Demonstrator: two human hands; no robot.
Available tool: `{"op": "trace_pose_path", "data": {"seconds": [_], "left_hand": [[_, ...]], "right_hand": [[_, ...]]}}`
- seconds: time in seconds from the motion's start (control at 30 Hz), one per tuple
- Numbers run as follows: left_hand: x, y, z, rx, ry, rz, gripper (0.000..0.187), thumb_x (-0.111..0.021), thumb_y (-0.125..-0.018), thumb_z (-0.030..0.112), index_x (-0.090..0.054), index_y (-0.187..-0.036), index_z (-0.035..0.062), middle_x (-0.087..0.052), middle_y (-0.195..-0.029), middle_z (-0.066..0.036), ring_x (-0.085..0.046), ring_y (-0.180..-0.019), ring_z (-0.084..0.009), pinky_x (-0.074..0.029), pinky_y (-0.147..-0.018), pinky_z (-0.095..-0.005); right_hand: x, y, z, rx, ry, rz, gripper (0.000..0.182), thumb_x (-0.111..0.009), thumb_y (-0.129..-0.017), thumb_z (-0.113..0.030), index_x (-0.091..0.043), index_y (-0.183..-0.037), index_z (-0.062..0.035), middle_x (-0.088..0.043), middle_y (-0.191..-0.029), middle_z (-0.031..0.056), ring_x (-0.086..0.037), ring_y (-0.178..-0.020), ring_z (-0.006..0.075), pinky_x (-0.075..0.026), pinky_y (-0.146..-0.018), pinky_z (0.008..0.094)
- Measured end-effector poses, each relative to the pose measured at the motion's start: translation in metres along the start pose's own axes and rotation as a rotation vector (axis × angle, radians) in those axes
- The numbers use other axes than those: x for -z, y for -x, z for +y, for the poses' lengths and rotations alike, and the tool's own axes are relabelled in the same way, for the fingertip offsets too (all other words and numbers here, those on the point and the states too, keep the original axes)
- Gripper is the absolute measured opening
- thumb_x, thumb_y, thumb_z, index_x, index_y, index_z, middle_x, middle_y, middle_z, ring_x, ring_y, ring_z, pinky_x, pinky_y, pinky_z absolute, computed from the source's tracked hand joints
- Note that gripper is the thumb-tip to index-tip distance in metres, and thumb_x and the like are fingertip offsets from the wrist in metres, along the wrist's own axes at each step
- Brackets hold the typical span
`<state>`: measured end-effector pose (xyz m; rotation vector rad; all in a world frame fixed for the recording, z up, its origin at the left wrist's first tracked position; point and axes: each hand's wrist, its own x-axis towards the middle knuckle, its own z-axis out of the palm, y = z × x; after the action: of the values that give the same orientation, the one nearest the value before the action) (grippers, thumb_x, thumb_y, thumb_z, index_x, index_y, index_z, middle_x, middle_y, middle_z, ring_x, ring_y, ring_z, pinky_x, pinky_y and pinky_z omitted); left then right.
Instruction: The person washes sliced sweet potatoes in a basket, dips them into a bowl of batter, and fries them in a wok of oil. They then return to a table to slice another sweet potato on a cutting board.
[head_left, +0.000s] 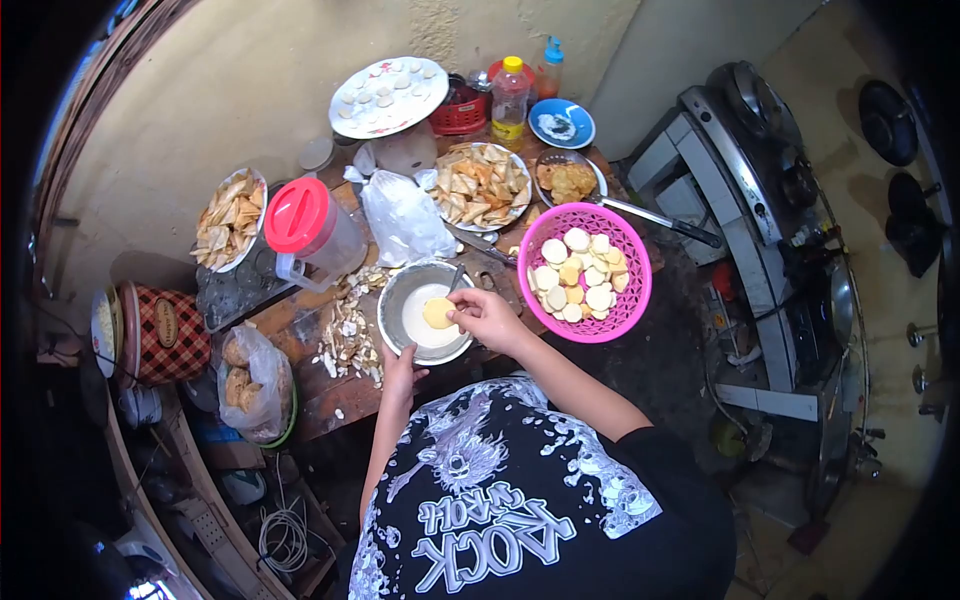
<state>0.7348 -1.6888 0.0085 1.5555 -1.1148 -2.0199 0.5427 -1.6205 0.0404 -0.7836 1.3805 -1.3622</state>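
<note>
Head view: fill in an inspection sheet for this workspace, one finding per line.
Surface: wooden table, marked, pale scraps strewn left of the bowl.
Job's things: bowl of whitish liquid, one slice over it; pink basket of pale slices, right.
Clutter: red-lidded pitcher and plastic bag beyond the bowl.
Hands: left hand holds the bowl; right hand pinches the slice.
Cables: coiled pale cord, lower left, off the table.
Surroundings: stove at right.

Right fingers (472, 297) hide one edge of the round yellow slice (437, 313). Black printed T-shirt (620, 555) runs off bottom edge. Contents of white translucent plastic bag (406, 215) unclear.
</note>
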Motion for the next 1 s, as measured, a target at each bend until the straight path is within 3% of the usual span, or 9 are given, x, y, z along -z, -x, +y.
{"op": "trace_pose_path", "data": {"seconds": [0.07,0.17,0.2,0.33,0.57,0.63,0.67,0.8,1.0], "left_hand": [[-0.001,0.004,0.003,-0.036,-0.011,0.055,0.056,-0.055,-0.091,0.021,-0.026,-0.137,0.012,-0.05,-0.122,-0.014,-0.056,-0.099,-0.0185,-0.049,-0.071,-0.0314],[-0.005,-0.009,-0.002,-0.559,-0.23,0.397,0.052,-0.058,-0.09,0.02,-0.033,-0.133,0.0062,-0.047,-0.123,-0.014,-0.051,-0.106,-0.0201,-0.045,-0.081,-0.0337],[-0.001,-0.002,-0.003,-0.564,-0.321,0.5,0.043,-0.06,-0.089,0.019,-0.044,-0.125,0.0022,-0.046,-0.121,-0.014,-0.047,-0.109,-0.0221,-0.04,-0.089,-0.0358],[-0.01,0.03,0.05,-0.954,-0.437,0.33,0.025,-0.062,-0.087,0.018,-0.06,-0.107,0.0033,-0.05,-0.112,-0.013,-0.046,-0.108,-0.0252,-0.038,-0.092,-0.0357],[-0.034,0.039,0.072,-0.965,-0.664,0.177,0.018,-0.063,-0.084,0.013,-0.064,-0.1,0.0049,-0.054,-0.104,-0.012,-0.049,-0.107,-0.026,-0.037,-0.095,-0.0374],[-0.031,0.031,0.07,-1.019,-0.656,0.196,0.015,-0.065,-0.083,0.012,-0.065,-0.094,0.0026,-0.058,-0.094,-0.011,-0.055,-0.094,-0.0237,-0.042,-0.086,-0.035],[-0.029,0.03,0.07,-0.9,-0.55,0.115,0.014,-0.064,-0.084,0.012,-0.064,-0.094,0.0011,-0.06,-0.092,-0.009,-0.056,-0.089,-0.02,-0.044,-0.081,-0.0318],[-0.02,0.02,0.063,-0.642,-0.329,-0.052,0.015,-0.063,-0.087,0.013,-0.064,-0.093,-0.0008,-0.063,-0.083,-0.003,-0.056,-0.075,-0.0089,-0.045,-0.072,-0.0231],[-0.027,0.023,0.067,-0.693,-0.892,0.148,0.017,-0.066,-0.084,0.022,-0.067,-0.09,0.0064,-0.065,-0.078,-0.003,-0.055,-0.07,-0.0149,-0.04,-0.074,-0.0309]], "right_hand": [[-0.002,0.001,-0.014,-0.012,-0.065,-0.058,0.029,-0.062,-0.087,-0.007,-0.054,-0.112,0.0054,-0.061,-0.093,0.0049,-0.058,-0.072,0.0079,-0.047,-0.063,0.0218],[0.0,0.004,-0.021,0.028,-0.097,-0.059,0.025,-0.062,-0.087,-0.006,-0.055,-0.109,0.0043,-0.061,-0.094,0.005,-0.058,-0.074,0.0078,-0.048,-0.065,0.0218],[0.0,0.005,-0.021,0.036,-0.101,-0.05,0.025,-0.062,-0.087,-0.006,-0.055,-0.109,0.0042,-0.061,-0.094,0.0048,-0.058,-0.074,0.0079,-0.048,-0.065,0.0219],[-0.003,0.007,-0.023,0.071,-0.067,-0.02,0.026,-0.063,-0.086,-0.007,-0.056,-0.109,0.0039,-0.062,-0.09,0.0041,-0.058,-0.073,0.0081,-0.048,-0.065,0.0223],[-0.016,0.001,-0.01,0.104,0.212,-0.03,0.026,-0.064,-0.085,-0.014,-0.061,-0.106,0.0013,-0.064,-0.085,0.0064,-0.06,-0.076,0.0117,-0.048,-0.069,0.0272],[-0.019,0.002,-0.013,0.145,0.273,-0.031,0.024,-0.062,-0.085,-0.015,-0.062,-0.104,-0.0003,-0.065,-0.089,0.0096,-0.06,-0.078,0.0156,-0.048,-0.073,0.03],[-0.019,0.002,-0.012,0.154,0.305,-0.05,0.024,-0.061,-0.086,-0.01,-0.061,-0.108,-0.0012,-0.064,-0.09,0.0038,-0.058,-0.082,0.0097,-0.046,-0.072,0.0258],[-0.014,0.007,-0.014,0.171,0.302,0.001,0.022,-0.06,-0.087,-0.011,-0.062,-0.107,-0.0021,-0.064,-0.094,0.0061,-0.059,-0.082,0.0124,-0.047,-0.072,0.0273],[0.04,0.02,-0.009,0.148,0.493,0.408,0.021,-0.06,-0.085,-0.013,-0.062,-0.104,-0.0027,-0.061,-0.096,0.0111,-0.06,-0.083,0.0194,-0.049,-0.076,0.0309]]}}
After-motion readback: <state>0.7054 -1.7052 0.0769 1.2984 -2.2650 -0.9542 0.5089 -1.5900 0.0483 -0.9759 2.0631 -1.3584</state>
